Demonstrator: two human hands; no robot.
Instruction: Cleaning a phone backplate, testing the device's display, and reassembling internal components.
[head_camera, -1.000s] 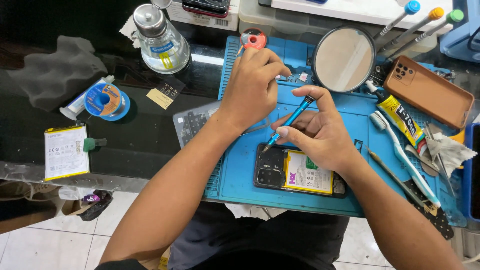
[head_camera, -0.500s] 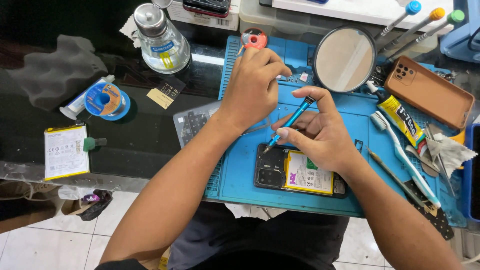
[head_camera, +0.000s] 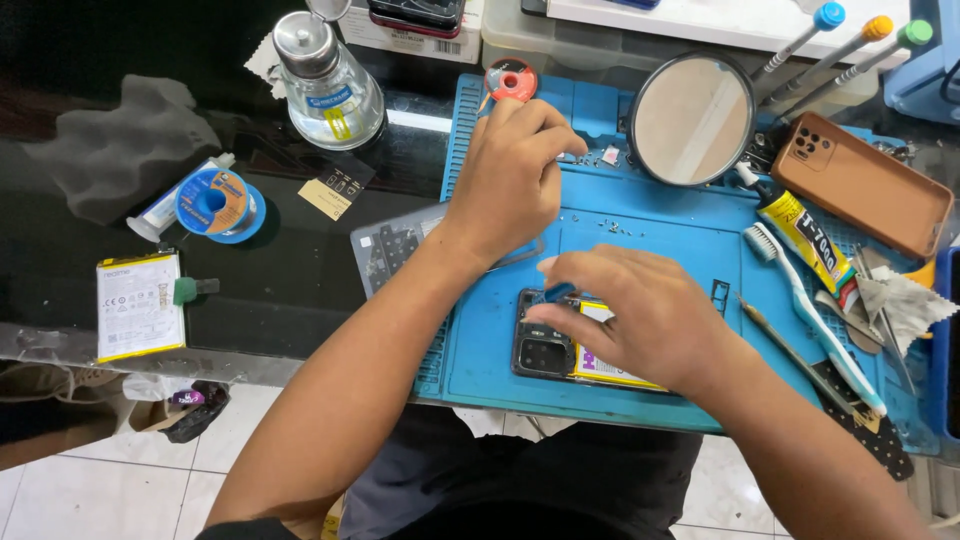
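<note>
Right hand (head_camera: 640, 320) lowered onto phone (head_camera: 545, 350)

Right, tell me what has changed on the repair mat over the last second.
The right hand tipped the blue tool down from upright and lowered onto the opened phone. The left hand stayed at the small parts on the blue mat. Nothing was picked up or let go.

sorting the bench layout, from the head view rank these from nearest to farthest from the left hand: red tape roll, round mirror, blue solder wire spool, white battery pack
From the left hand:
1. Small red tape roll, just above the fingers on the blue mat's top edge.
2. Round tabletop mirror, to the hand's right.
3. Blue solder wire spool, far to the left on the black table.
4. White rectangular battery pack, farthest, at the left front edge.
</note>
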